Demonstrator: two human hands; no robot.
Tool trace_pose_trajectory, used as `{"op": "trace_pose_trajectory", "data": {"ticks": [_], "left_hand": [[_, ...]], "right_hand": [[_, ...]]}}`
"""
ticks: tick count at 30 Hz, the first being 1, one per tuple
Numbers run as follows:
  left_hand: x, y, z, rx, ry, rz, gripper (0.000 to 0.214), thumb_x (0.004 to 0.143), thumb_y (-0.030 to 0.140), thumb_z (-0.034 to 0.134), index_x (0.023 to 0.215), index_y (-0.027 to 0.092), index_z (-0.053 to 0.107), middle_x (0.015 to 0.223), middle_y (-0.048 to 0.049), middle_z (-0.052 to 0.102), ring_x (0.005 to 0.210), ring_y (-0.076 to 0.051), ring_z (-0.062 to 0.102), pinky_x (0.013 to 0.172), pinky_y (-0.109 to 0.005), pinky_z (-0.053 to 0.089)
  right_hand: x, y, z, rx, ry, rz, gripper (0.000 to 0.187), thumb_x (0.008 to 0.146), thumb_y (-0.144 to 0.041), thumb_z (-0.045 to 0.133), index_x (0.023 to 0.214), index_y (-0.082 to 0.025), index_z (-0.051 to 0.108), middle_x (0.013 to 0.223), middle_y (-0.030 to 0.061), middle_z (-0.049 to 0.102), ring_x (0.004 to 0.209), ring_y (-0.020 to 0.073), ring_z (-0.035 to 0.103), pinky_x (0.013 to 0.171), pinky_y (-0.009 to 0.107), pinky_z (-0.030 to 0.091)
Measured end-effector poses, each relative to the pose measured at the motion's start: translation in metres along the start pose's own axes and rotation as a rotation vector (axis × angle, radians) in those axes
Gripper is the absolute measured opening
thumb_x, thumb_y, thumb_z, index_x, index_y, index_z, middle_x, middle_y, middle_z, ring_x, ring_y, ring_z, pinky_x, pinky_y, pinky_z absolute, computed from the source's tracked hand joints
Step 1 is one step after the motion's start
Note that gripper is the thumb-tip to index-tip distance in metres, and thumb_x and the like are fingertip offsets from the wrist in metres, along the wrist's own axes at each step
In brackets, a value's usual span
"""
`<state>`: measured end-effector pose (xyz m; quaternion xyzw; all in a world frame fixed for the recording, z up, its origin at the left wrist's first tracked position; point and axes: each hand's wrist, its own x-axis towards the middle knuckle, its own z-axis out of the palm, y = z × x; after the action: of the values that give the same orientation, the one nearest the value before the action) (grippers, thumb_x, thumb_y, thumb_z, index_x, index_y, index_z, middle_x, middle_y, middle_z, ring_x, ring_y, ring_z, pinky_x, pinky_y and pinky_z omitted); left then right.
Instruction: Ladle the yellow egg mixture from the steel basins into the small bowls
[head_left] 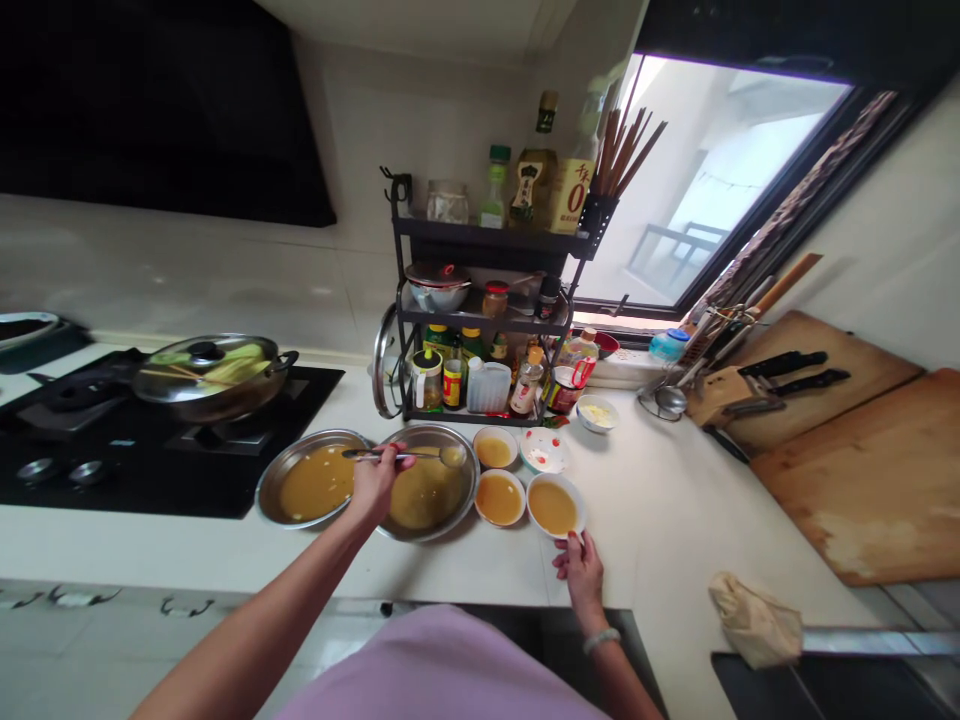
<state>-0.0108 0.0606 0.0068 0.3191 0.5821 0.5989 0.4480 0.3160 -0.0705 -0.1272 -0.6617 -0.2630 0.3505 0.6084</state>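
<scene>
My left hand is closed round the handle of a metal spoon. The spoon's head is over the far right side of a round steel basin of cloudy yellow liquid. To its left, a second steel basin holds more yellow-brown liquid with small pale bits. With thumb and fingers at the near rim, my right hand grips a white bowl of orange-brown liquid on the counter. Beside it stand a bowl of orange liquid, a bowl of yellow liquid and a strawberry-patterned dish.
A lidded pan sits on the black gas hob at left. Behind the basins, a black rack carries bottles and jars. On the right are a small bowl, a knife block, cutting boards and a cloth.
</scene>
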Motion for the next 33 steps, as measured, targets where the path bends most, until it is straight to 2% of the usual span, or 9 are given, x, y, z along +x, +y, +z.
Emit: {"op": "trace_pose_trajectory", "data": {"ticks": [5,9,12,16,20,23,27,30,33], "left_hand": [[0.008,-0.002,0.037,0.072,-0.096,0.107,0.016,0.086,0.022,0.05,0.082,0.014,0.063,0.065,-0.0069,0.071,0.063,-0.022,0.072,0.066,-0.033,0.057],[0.009,-0.011,0.062,0.17,-0.183,0.222,0.017,0.085,0.025,0.051,0.08,0.015,0.064,0.061,-0.0075,0.07,0.06,-0.023,0.071,0.063,-0.033,0.056],[0.004,-0.015,0.073,0.241,-0.292,0.327,0.017,0.084,0.026,0.053,0.078,0.016,0.065,0.062,-0.0068,0.069,0.058,-0.021,0.069,0.061,-0.03,0.054],[-0.005,-0.016,0.073,0.302,-0.457,0.458,0.016,0.084,0.027,0.054,0.081,0.018,0.067,0.072,-0.0044,0.068,0.057,-0.016,0.065,0.062,-0.027,0.052],[-0.007,-0.013,0.064,0.355,-0.586,0.656,0.017,0.086,0.028,0.052,0.086,0.019,0.067,0.081,-0.0035,0.067,0.063,-0.013,0.063,0.068,-0.027,0.052],[-0.006,-0.007,0.051,0.391,-0.504,0.767,0.022,0.091,0.03,0.045,0.092,0.018,0.064,0.081,-0.0046,0.067,0.064,-0.014,0.065,0.066,-0.028,0.053],[-0.001,-0.004,0.02,0.352,-0.262,0.551,0.027,0.092,0.036,0.041,0.095,0.017,0.06,0.072,-0.004,0.07,0.065,-0.018,0.07,0.064,-0.029,0.055],[0.005,-0.011,-0.011,0.413,-0.207,0.462,0.03,0.091,0.041,0.041,0.094,0.017,0.059,0.067,-0.004,0.071,0.063,-0.02,0.071,0.065,-0.031,0.056],[0.009,-0.022,-0.039,0.555,-0.195,0.502,0.029,0.088,0.041,0.042,0.091,0.018,0.06,0.068,-0.0044,0.071,0.063,-0.02,0.071,0.062,-0.03,0.056]], "right_hand": [[0.0,0.004,-0.001,0.008,-0.004,-0.016,0.062,0.067,-0.07,0.063,0.098,-0.017,0.056,0.066,-0.0007,0.065,0.041,0.0112,0.054,0.032,0.021,0.038],[0.001,0.005,-0.001,0.008,0.001,-0.015,0.065,0.068,-0.068,0.063,0.105,-0.016,0.055,0.067,-0.0002,0.065,0.042,0.0119,0.055,0.033,0.021,0.038],[0.001,0.006,-0.001,0.01,0.005,-0.016,0.066,0.067,-0.068,0.063,0.107,-0.015,0.055,0.067,0.0001,0.066,0.042,0.0121,0.055,0.033,0.021,0.038],[0.002,0.007,-0.002,0.002,-0.002,-0.017,0.066,0.069,-0.068,0.062,0.107,-0.015,0.055,0.067,0.0005,0.066,0.042,0.0121,0.055,0.033,0.021,0.038],[0.002,0.009,-0.002,0.003,-0.006,-0.015,0.067,0.07,-0.068,0.062,0.109,-0.015,0.054,0.068,0.0003,0.066,0.043,0.012,0.055,0.034,0.021,0.038],[0.002,0.009,-0.003,-0.009,-0.006,-0.022,0.068,0.069,-0.068,0.062,0.11,-0.014,0.053,0.068,0.0006,0.066,0.043,0.0123,0.056,0.034,0.021,0.039],[0.002,0.008,-0.003,-0.019,-0.008,-0.025,0.067,0.07,-0.068,0.061,0.109,-0.014,0.053,0.067,0.0003,0.065,0.043,0.0124,0.056,0.034,0.021,0.04],[0.003,0.008,-0.003,-0.015,-0.01,-0.019,0.066,0.07,-0.068,0.061,0.108,-0.015,0.054,0.067,0.0001,0.065,0.043,0.0127,0.056,0.033,0.022,0.04],[0.003,0.009,-0.003,-0.007,-0.013,-0.012,0.067,0.068,-0.069,0.062,0.107,-0.016,0.055,0.067,0.0005,0.065,0.043,0.0128,0.056,0.033,0.021,0.039]]}}
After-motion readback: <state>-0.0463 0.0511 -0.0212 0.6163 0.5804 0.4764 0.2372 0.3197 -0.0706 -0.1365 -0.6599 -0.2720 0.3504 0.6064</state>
